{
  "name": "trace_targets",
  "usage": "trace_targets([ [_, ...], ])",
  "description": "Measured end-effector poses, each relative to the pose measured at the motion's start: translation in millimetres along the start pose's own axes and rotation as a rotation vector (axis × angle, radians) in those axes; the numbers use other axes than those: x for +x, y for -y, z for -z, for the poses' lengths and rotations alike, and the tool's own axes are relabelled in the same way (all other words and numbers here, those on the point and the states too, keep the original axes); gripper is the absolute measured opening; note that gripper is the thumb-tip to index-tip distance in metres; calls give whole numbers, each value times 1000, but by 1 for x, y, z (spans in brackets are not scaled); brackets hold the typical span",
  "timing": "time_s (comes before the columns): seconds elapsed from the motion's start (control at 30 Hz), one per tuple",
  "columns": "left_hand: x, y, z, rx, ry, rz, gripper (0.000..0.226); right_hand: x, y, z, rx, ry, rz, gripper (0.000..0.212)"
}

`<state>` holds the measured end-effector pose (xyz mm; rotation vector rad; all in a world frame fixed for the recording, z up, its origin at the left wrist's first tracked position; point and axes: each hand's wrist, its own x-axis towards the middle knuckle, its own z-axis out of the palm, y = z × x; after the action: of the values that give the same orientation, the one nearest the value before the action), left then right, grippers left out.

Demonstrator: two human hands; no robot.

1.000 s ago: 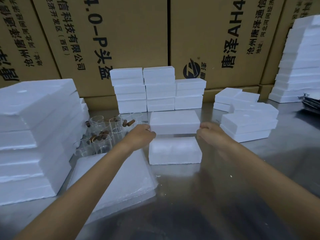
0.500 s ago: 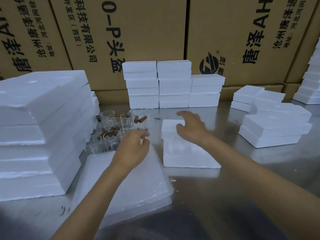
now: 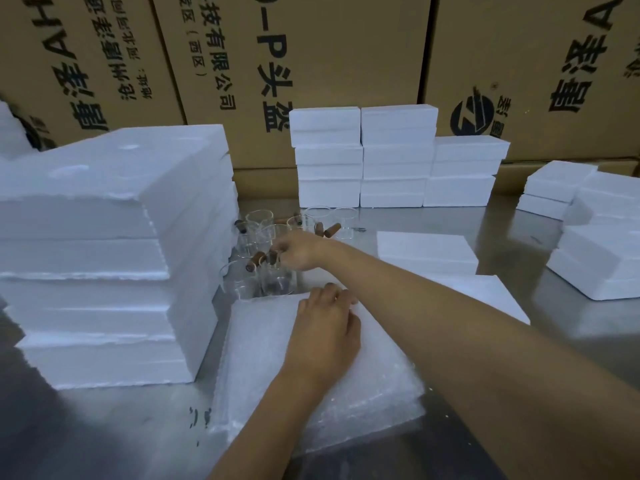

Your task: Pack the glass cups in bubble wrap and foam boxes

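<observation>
From my remote seat I see my right hand (image 3: pixel 300 250) reached across to about eleven o'clock, its fingers curled down among the glass cups (image 3: pixel 273 258), closing on the brown wooden handle (image 3: pixel 258 262) of one cup; whether the pinch is firm I cannot tell. The cups stand clustered on the steel table (image 3: pixel 571 341), just beside the tall stack of foam slabs (image 3: pixel 114 258) at nine o'clock. My left hand (image 3: pixel 327 336) rests at centre on the pile of bubble wrap sheets (image 3: pixel 374 375), fingers bent and pressed together at the pile's far edge. At one o'clock a closed foam box (image 3: pixel 427 252) lies flat, with a foam piece (image 3: pixel 485 292) just in front of it. Stacked foam boxes (image 3: pixel 394 157) stand at twelve o'clock against printed cardboard cartons (image 3: pixel 329 46), and more foam boxes (image 3: pixel 602 244) sit at three o'clock.
</observation>
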<state>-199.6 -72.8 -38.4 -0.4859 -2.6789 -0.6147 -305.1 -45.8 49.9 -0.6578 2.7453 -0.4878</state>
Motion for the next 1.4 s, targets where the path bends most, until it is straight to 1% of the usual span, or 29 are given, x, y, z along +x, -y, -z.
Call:
trace_targets([
  [0.1, 0, 0, 0, -8, -1, 7, 32, 8, -3, 3, -147, -13, -60, 30],
  [0.17, 0, 1, 0, -13, 9, 11, 33, 10, -8, 5, -273, 66, -139, 31],
  [0.2, 0, 0, 0, -11, 22, 15, 34, 10, -12, 5, -332, 119, -163, 28],
  [0.27, 0, 0, 0, -9, 39, 24, 34, 9, -21, 2, -361, 134, -136, 14],
  [0.3, 0, -1, 1, -14, 36, 28, 34, 6, -26, 0, -319, 108, -94, 12],
  [0.37, -1, -3, 2, -42, 26, 44, 33, 1, -35, -2, -180, -12, -33, 9],
  [0.4, -2, -4, 2, -59, 26, 56, 32, -4, -39, -1, -162, -71, -9, 9],
  [0.47, -3, -5, 4, -66, 32, 71, 28, -12, -46, 2, -196, -155, 18, 20],
  [0.57, -4, -7, 5, -38, 39, 57, 21, -33, -57, 12, -186, -244, 39, 22],
  [0.63, -4, -8, 5, -45, 48, 55, 15, -53, -66, 19, -104, -312, 18, 22],
  [0.73, -3, -9, 7, -64, 53, 58, 12, -97, -79, 16, 156, -431, -26, 26],
  [0.83, -2, -8, 12, -162, 50, 124, 12, -140, -91, -2, 405, -509, -45, 32],
  [0.97, 2, -9, 24, -375, 40, 241, 12, -185, -97, -40, 753, -552, -142, 28],
  [1.03, 4, -13, 31, -440, -12, 260, 16, -195, -98, -54, 892, -547, -168, 28],
  [1.07, 5, -16, 34, -456, -52, 261, 18, -197, -98, -58, 921, -541, -168, 28],
  [1.23, 2, -38, 32, -450, -275, 223, 14, -205, -90, -64, 907, -521, -131, 24],
  [1.33, -5, -43, 26, -402, -386, 189, 11, -208, -94, -66, 707, -586, -158, 23],
  [1.4, -11, -43, 24, -375, -415, 174, 11, -212, -98, -64, 539, -619, -151, 22],
])
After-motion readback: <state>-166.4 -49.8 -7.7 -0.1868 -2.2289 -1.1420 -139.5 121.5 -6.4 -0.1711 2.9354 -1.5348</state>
